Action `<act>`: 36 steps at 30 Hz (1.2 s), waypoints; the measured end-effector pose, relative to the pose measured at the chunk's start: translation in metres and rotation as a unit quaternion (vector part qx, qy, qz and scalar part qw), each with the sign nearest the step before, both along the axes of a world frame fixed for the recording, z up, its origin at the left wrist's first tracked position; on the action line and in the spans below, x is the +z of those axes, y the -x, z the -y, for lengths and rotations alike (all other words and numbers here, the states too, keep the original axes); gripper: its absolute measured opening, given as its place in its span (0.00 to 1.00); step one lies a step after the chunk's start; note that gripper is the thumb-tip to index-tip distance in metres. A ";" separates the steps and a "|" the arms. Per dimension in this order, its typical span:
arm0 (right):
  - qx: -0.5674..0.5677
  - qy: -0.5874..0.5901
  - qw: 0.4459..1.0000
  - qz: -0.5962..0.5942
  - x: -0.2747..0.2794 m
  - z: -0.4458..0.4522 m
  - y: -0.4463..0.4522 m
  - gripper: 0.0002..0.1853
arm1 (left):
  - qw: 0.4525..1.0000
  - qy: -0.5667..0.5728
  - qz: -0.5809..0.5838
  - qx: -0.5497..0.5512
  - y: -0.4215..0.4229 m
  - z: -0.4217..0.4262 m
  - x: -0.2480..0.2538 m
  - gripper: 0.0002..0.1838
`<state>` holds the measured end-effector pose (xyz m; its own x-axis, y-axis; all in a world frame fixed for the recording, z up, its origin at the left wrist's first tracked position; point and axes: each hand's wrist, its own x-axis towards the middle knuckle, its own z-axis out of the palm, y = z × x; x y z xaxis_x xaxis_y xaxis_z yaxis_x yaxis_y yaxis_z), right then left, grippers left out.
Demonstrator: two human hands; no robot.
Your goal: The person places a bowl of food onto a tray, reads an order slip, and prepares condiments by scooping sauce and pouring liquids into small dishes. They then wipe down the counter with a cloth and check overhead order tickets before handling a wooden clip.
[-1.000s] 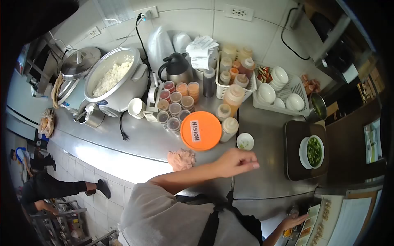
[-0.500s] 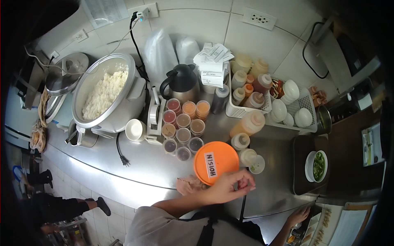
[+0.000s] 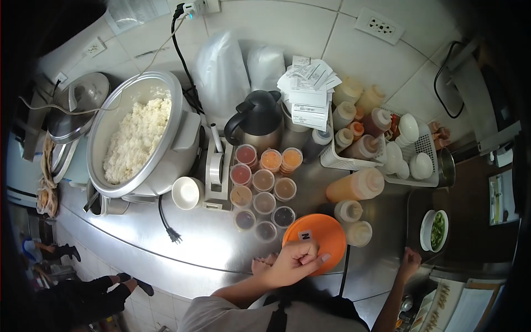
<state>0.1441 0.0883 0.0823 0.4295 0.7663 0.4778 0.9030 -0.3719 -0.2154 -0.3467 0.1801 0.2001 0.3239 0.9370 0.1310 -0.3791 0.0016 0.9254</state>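
My left hand (image 3: 298,263) is closed in a fist over the lower part of an orange lid (image 3: 326,235), its thumb lying across the lid. A white label shows only an "N"; the hand covers the rest. Anything inside the fist is hidden. Behind my left forearm, a partly covered skin-toned shape (image 3: 262,264) cannot be made out. My right hand (image 3: 409,264) is near the dark tray on the right, its fingers curled in and small in view. Beside the lid stand squeeze bottles (image 3: 358,233). Several lidded sauce cups (image 3: 264,202) sit to its left.
Rice fills a large cooker (image 3: 185,133) on the left, near a white bowl (image 3: 187,193). A black-topped jug (image 3: 260,113), receipts (image 3: 310,94) and bottle basket (image 3: 354,157) stand behind. A bowl of chopped greens (image 3: 437,230) is at right. Another person's legs (image 3: 105,293) show below left.
The view has shifted. My left hand now covers most of the lid's label. My right hand has risen towards the tray and its fingers have curled. The small cup of green bits is out of sight.
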 end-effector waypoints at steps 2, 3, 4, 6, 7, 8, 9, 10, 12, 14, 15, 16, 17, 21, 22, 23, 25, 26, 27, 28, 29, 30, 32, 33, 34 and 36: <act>-0.026 0.014 0.999 -0.012 -0.002 0.000 0.003 0.10 | 1.000 -0.002 0.015 -0.002 -0.002 0.000 -0.010 0.22; -0.045 0.017 0.999 -0.024 -0.001 0.000 0.006 0.09 | 1.000 -0.003 0.023 -0.004 -0.003 -0.001 -0.013 0.23; -0.064 0.019 0.997 -0.036 -0.001 0.002 0.011 0.08 | 1.000 -0.003 0.022 -0.003 -0.004 -0.001 -0.015 0.23; -0.090 0.020 0.994 -0.057 0.000 0.004 0.012 0.08 | 1.000 -0.005 0.018 -0.001 -0.006 -0.002 -0.014 0.23; -0.098 0.019 0.993 -0.068 -0.002 0.007 0.012 0.09 | 1.000 -0.006 0.018 -0.009 -0.006 -0.004 -0.013 0.23; -0.106 0.017 0.991 -0.078 -0.003 0.011 0.011 0.09 | 1.000 -0.007 0.018 -0.017 -0.006 -0.005 -0.012 0.23; -0.111 0.015 0.990 -0.082 -0.004 0.014 0.011 0.09 | 0.999 -0.008 0.018 -0.026 -0.006 -0.006 -0.012 0.24; -0.116 0.012 0.989 -0.087 -0.006 0.017 0.011 0.09 | 0.999 -0.013 0.023 -0.030 -0.007 -0.007 -0.012 0.23; -0.119 0.016 0.989 -0.082 -0.008 0.021 0.013 0.10 | 0.999 -0.025 0.032 -0.037 -0.009 -0.009 -0.013 0.23; -0.114 0.032 0.991 -0.064 -0.008 0.025 0.017 0.12 | 0.998 -0.029 0.031 -0.044 -0.010 -0.009 -0.012 0.23; -0.112 0.040 0.991 -0.065 -0.007 0.025 0.019 0.11 | 0.998 -0.030 0.031 -0.047 -0.010 -0.008 -0.012 0.23; -0.111 0.048 0.990 -0.066 -0.006 0.025 0.021 0.11 | 0.998 -0.027 0.035 -0.052 -0.010 -0.007 -0.013 0.23; -0.110 0.056 0.990 -0.068 -0.005 0.025 0.023 0.10 | 0.997 -0.024 0.039 -0.058 -0.010 -0.006 -0.015 0.23; -0.084 -0.028 0.991 -0.100 -0.017 0.018 0.001 0.12 | 0.996 -0.054 0.019 -0.072 -0.006 -0.006 -0.013 0.23; -0.094 -0.063 0.979 -0.172 -0.006 0.006 0.003 0.14 | 0.997 -0.041 0.022 -0.056 -0.005 -0.005 -0.009 0.23; -0.066 -0.047 0.980 -0.181 0.017 -0.009 0.005 0.16 | 0.998 -0.032 0.023 -0.044 -0.005 -0.002 -0.004 0.23; 0.002 -0.059 0.976 -0.210 0.076 -0.042 0.004 0.20 | 1.000 -0.004 -0.015 -0.020 0.000 0.007 0.003 0.23; 0.056 -0.124 0.968 -0.212 0.105 -0.060 0.001 0.17 | 0.999 0.011 -0.048 -0.010 0.002 0.013 0.002 0.23; 0.107 -0.197 0.927 -0.300 0.132 -0.076 -0.009 0.16 | 0.999 -0.010 -0.032 0.025 0.000 0.017 -0.014 0.22; 0.149 -0.234 0.912 -0.302 0.177 -0.089 -0.005 0.17 | 0.998 0.009 0.015 0.067 -0.010 0.020 -0.002 0.21; 0.160 -0.266 0.893 -0.326 0.220 -0.100 -0.001 0.16 | 0.997 0.005 0.014 0.072 -0.014 0.019 -0.002 0.20; 0.151 -0.299 0.873 -0.355 0.263 -0.108 0.011 0.17 | 0.996 0.007 0.011 0.087 -0.016 0.022 -0.002 0.20; 0.234 -0.332 0.840 -0.360 0.330 -0.125 0.022 0.16 | 0.994 0.009 0.006 0.108 -0.021 0.027 0.000 0.20; 0.287 -0.330 0.820 -0.368 0.356 -0.134 0.024 0.16 | 0.994 0.006 0.004 0.112 -0.024 0.030 -0.001 0.20; 0.325 -0.331 0.796 -0.388 0.382 -0.143 0.033 0.17 | 0.993 0.005 0.002 0.118 -0.029 0.033 0.000 0.20; 0.401 -0.316 0.743 -0.432 0.421 -0.165 0.045 0.19 | 0.993 -0.006 -0.012 0.114 -0.041 0.041 0.007 0.20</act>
